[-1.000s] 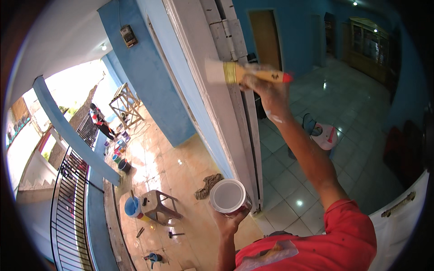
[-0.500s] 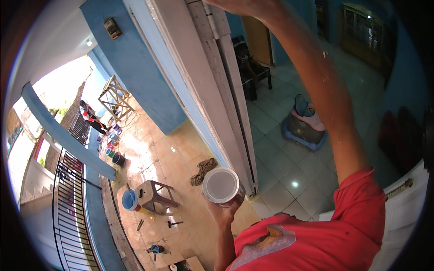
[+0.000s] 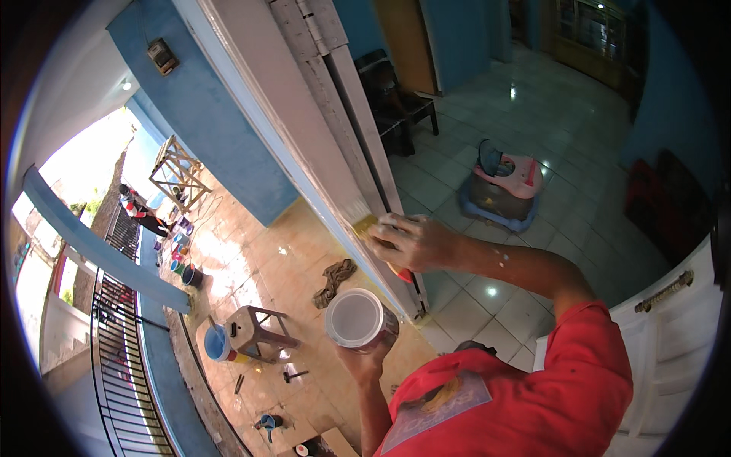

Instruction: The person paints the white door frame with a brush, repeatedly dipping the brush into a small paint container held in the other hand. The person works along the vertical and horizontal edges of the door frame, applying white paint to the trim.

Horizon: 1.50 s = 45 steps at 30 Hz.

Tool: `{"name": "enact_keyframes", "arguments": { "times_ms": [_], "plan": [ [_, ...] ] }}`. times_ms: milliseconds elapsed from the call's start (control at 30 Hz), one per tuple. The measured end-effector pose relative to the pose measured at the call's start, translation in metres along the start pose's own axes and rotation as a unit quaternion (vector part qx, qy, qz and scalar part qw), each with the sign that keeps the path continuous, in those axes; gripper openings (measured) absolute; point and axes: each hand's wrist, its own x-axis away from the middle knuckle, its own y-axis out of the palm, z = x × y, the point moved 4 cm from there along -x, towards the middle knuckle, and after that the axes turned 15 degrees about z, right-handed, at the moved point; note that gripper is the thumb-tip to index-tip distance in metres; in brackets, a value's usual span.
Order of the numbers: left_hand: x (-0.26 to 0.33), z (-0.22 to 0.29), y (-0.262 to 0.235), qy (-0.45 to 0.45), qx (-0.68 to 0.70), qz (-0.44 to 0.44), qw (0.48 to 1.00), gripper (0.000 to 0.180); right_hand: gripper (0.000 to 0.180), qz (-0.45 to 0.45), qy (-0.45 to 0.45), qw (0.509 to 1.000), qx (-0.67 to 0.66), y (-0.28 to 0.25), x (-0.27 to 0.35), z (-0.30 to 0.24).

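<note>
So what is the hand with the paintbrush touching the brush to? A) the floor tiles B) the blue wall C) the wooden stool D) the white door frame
D: the right hand presses the paintbrush against the white door frame, while the left hand holds a paint cup below.

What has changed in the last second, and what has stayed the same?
The right hand brought the paintbrush down along the white door frame, from high up to about the level of the paint can. The left hand still holds the paint can as before.
</note>
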Motion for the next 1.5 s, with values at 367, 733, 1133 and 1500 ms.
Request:
{"name": "enact_keyframes", "arguments": {
  "times_ms": [367, 733, 1133, 1500],
  "plan": [
    [0.009, -0.012, -0.014, 0.015, -0.035, 0.004, 0.999, 0.109, 0.005, 0.208, 0.044, 0.974, -0.077, -0.071, -0.257, 0.138],
    [0.005, 0.001, 0.009, 0.045, -0.014, -0.005, 0.999, 0.105, 0.009, 0.133, -0.101, 0.979, 0.113, -0.036, -0.137, 0.081],
    [0.004, 0.008, 0.016, 0.062, 0.028, 0.006, 0.998, 0.11, 0.023, 0.28, -0.036, 0.959, -0.019, -0.16, -0.399, 0.201],
    [0.017, 0.023, -0.031, 0.06, -0.024, 0.119, 0.991, 0.106, 0.011, 0.405, -0.168, 0.898, -0.042, -0.084, -0.418, 0.185]
  ]
}}
